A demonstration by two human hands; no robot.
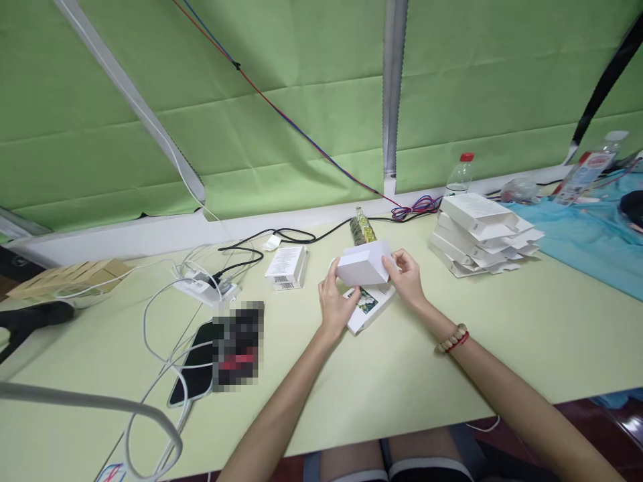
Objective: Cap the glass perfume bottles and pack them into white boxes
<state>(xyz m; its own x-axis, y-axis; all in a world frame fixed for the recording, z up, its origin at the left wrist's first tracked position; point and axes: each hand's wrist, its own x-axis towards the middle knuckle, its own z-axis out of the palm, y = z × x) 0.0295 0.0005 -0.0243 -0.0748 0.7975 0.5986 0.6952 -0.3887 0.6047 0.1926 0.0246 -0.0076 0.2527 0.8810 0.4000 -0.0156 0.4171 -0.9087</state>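
Observation:
Both hands hold a small white cardboard box [362,264] a little above the pale green table [402,361]. My left hand [335,304] grips its left end with fingers curled. My right hand [408,276] pinches its right end; a bead bracelet sits on that wrist. Just under the box lies a flat white package with a green picture [368,304]. Behind it stand a few small glass vials with yellow liquid [362,229].
A stack of flat white boxes [479,234] lies to the right, a white barcoded box [287,266] to the left. Further left are a power strip with cables [203,286], a dark phone [198,365] and brown cartons [70,276]. Water bottles [459,175] stand by the green wall.

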